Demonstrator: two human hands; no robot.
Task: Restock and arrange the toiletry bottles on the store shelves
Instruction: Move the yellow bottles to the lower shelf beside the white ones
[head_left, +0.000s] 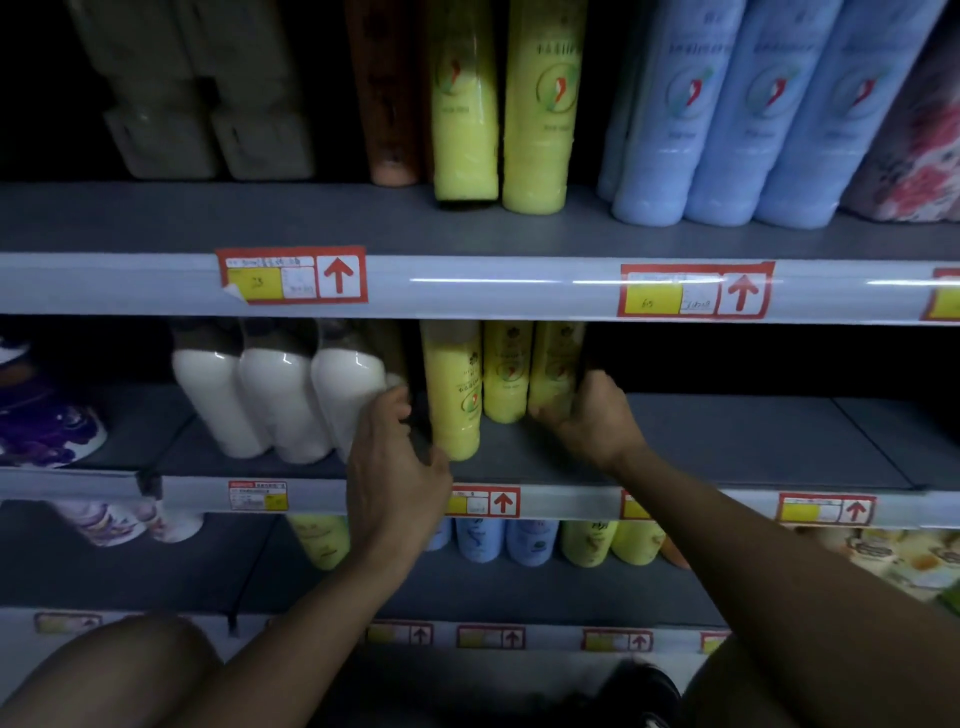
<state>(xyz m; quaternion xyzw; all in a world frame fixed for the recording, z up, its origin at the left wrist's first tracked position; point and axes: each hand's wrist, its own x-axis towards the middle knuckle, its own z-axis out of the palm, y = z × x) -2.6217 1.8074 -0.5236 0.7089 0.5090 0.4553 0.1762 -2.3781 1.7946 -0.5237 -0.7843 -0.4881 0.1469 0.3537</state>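
Fingers of the left hand (387, 457) curl round the left side of the front yellow bottle (453, 387) on the middle shelf (727, 441). Right of it, the right hand (589, 421) grips the third of three yellow bottles (555, 371). Left of the front yellow bottle stand three white bottles (283, 402). Above it, the upper shelf (311, 283) carries two yellow bottles (498, 104) and three blue bottles (727, 114).
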